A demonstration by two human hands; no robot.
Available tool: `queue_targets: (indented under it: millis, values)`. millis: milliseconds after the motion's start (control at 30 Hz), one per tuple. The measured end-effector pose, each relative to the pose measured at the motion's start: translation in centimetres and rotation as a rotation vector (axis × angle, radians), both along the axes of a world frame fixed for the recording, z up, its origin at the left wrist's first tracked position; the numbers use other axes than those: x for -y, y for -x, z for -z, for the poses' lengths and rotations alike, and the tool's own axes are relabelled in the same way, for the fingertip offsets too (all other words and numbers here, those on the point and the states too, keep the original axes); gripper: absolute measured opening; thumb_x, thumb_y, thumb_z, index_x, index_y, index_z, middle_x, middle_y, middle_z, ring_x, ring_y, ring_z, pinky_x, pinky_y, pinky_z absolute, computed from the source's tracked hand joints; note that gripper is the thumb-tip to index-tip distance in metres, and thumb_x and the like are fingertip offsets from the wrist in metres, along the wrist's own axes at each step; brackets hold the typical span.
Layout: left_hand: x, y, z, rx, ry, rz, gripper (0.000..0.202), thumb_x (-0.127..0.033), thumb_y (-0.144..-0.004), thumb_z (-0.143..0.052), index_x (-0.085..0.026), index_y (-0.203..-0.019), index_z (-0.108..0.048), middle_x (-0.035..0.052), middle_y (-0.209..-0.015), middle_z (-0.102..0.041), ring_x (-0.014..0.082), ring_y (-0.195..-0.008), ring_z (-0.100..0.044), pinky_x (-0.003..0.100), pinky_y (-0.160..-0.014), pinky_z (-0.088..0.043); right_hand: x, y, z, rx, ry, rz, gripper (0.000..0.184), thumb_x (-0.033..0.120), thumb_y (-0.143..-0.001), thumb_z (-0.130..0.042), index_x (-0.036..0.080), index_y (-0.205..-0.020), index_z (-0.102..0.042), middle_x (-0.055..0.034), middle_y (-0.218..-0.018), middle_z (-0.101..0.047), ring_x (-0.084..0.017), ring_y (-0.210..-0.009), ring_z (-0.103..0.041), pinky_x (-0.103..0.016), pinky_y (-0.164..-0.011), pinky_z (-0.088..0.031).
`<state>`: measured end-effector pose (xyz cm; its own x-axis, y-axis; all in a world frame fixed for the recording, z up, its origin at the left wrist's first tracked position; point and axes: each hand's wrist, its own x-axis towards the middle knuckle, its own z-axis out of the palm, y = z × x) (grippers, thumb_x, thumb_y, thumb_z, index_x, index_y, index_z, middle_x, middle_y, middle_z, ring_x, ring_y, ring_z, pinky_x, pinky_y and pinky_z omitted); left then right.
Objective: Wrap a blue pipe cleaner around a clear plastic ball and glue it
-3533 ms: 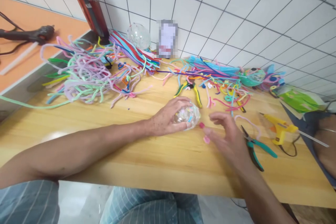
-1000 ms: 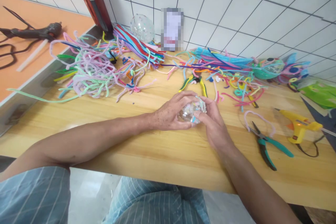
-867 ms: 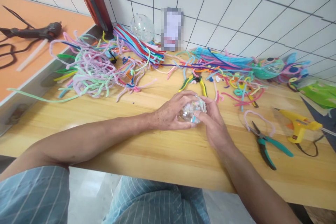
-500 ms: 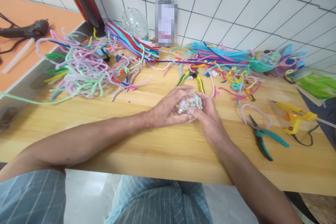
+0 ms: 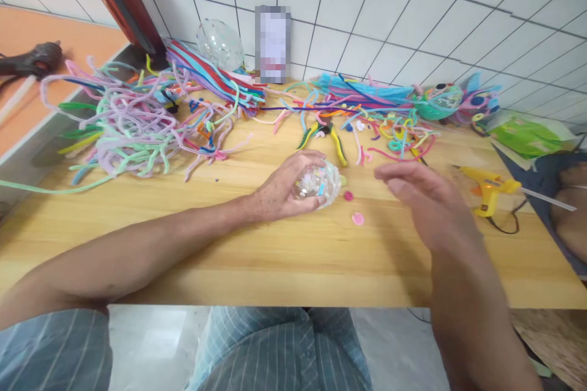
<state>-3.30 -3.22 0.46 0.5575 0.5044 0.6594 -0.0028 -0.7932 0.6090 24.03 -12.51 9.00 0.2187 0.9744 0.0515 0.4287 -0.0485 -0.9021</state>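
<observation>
My left hand (image 5: 293,186) is wrapped round a clear ball (image 5: 318,186) with bright confetti-like flecks, held low over the wooden table. Just right of the ball lie a small pink coil (image 5: 358,218), a magenta coil (image 5: 348,195) and a yellowish one partly behind the ball. My right hand (image 5: 426,198) is raised off the ball, its fingers stretched out and nothing visible in them. Beyond the ball sit yellow-handled pliers (image 5: 339,146). To the right of my right hand stands a yellow glue gun (image 5: 490,189) with a clear stick in its back.
Tangled pipe cleaners (image 5: 137,116) heap at the left, with straight bundles (image 5: 367,91) along the tiled wall. A clear balloon-like ball (image 5: 220,44), a phone (image 5: 273,43) and a red flask (image 5: 123,3) stand at the back. Decorated balls (image 5: 440,101) and a green packet (image 5: 527,137) are right.
My right hand has let go of the ball and moved right, now covering where the teal-handled pliers lay. Small coils show beside the ball. The view has shifted slightly right.
</observation>
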Motion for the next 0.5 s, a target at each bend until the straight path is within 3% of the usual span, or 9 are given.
queue_targets:
  millis: [100,233,367,500]
  values:
    - [0.0,0.0,0.1,-0.005,-0.002,-0.002,0.060,-0.033,-0.091,-0.078,-0.024,-0.143,-0.050,0.0184,-0.143,-0.063,0.0333,-0.143,-0.060,0.054,-0.119,-0.052,2.5,-2.0,-0.3,0.263,0.015,0.135,0.030,0.052,-0.085,-0.076,0.026,-0.072,-0.072,-0.0005,-0.077,-0.074,-0.020,-0.078,-0.069,-0.035,-0.080,-0.055]
    - [0.0,0.0,0.1,-0.005,0.016,-0.002,0.060,-0.032,-0.090,-0.078,-0.023,-0.143,-0.051,0.0185,-0.144,-0.062,0.0330,-0.143,-0.061,0.053,-0.119,-0.052,5.2,-4.4,1.5,0.495,0.063,0.227,0.041,0.061,-0.082,-0.071,0.027,-0.062,-0.064,0.0012,-0.060,-0.062,-0.018,-0.061,-0.058,-0.033,-0.063,-0.048]
    - [0.1,0.0,0.1,-0.009,0.023,0.001,0.060,-0.032,-0.090,-0.078,-0.023,-0.143,-0.051,0.0184,-0.145,-0.062,0.0327,-0.144,-0.059,0.053,-0.121,-0.051,6.0,-8.9,3.5,0.731,0.054,0.393,0.038,0.064,-0.088,-0.065,0.028,-0.082,-0.074,-0.0066,-0.083,-0.079,-0.026,-0.076,-0.070,-0.039,-0.072,-0.052]
    - [0.1,0.0,0.3,-0.006,0.038,-0.003,0.060,-0.033,-0.090,-0.079,-0.023,-0.143,-0.052,0.0177,-0.145,-0.063,0.0325,-0.144,-0.060,0.053,-0.121,-0.050,5.8,-13.1,5.4,0.947,0.091,0.387,0.041,0.059,-0.094,-0.056,0.023,-0.100,-0.077,-0.0146,-0.103,-0.082,-0.033,-0.094,-0.075,-0.048,-0.086,-0.058]
